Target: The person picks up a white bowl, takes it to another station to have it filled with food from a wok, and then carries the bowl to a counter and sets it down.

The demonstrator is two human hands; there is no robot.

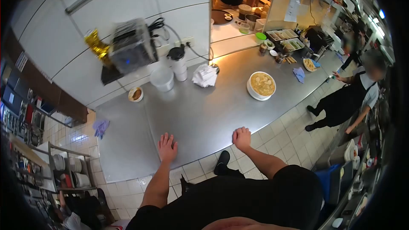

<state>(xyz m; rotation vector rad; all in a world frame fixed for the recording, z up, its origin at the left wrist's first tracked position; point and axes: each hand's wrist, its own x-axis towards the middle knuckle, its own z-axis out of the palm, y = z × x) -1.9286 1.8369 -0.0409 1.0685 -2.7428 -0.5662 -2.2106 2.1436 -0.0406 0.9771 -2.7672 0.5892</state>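
Observation:
My left hand (167,147) lies palm down near the front edge of the steel counter (191,119), its fingers stretched out and holding nothing. My right hand (242,138) rests at the same edge further right, fingers curled in, with nothing visible in it. Beyond the right hand stands a white bowl (261,86) of soup or noodles with pale round pieces on top, apart from both hands.
Along the wall are a small dish (136,94), a white tub (162,79), a lidded cup (178,64) and crumpled white cloth or paper (205,76). A purple cloth (101,127) lies left. A person in an apron (345,98) stands right, near topping trays (283,39).

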